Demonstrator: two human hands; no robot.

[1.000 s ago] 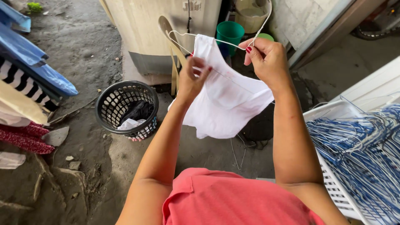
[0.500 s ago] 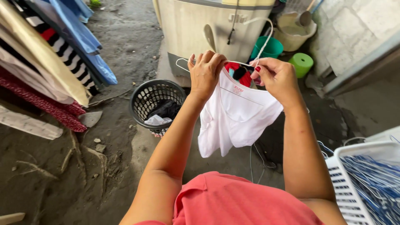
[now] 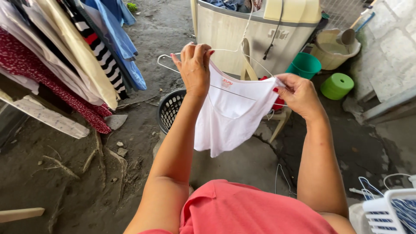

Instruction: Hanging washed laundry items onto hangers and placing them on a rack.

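Note:
I hold a small white garment point(image 3: 229, 115) stretched out in front of me on a white wire hanger point(image 3: 167, 63). My left hand point(image 3: 195, 67) grips the garment's left shoulder together with the hanger wire. My right hand point(image 3: 299, 95) pinches the garment's right edge. The hanger's hook curves up over the washing machine behind.
A black mesh laundry basket point(image 3: 169, 110) stands on the dirt floor behind my left arm. A beige washing machine point(image 3: 260, 30), a green bucket point(image 3: 305, 65), a green stool point(image 3: 337, 86) and a cream pail point(image 3: 331, 50) stand beyond. Clothes point(image 3: 65, 56) hang at left. A white basket of hangers point(image 3: 390, 210) sits at lower right.
My view has swung left and up. The hands moved apart, spreading the garment along the hanger; the left hand rose while the right slid to the garment's right edge.

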